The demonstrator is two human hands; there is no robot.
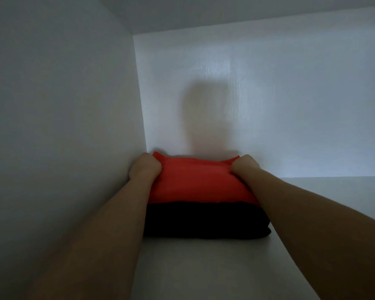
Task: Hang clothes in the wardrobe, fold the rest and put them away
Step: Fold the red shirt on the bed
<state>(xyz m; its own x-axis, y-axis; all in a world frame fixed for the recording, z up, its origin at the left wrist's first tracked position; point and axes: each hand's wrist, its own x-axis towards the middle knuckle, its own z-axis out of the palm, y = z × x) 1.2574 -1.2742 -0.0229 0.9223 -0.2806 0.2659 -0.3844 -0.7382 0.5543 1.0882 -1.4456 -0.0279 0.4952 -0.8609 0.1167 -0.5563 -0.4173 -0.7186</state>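
A folded red garment (195, 182) lies on top of a folded black garment (204, 221) on a white wardrobe shelf (214, 267), pushed into the back left corner. My left hand (144, 167) grips the red garment's far left corner, fingers curled into the cloth. At the far right corner my right hand (245, 166) grips it the same way. Both forearms reach in from the front edge of the shelf. The far edge of the stack is hidden behind the red cloth.
The white side wall (63, 126) stands close on the left and the back panel (268, 105) right behind the stack. Bare shelf surface stretches to the right (333, 202). The compartment's ceiling (225, 11) is above.
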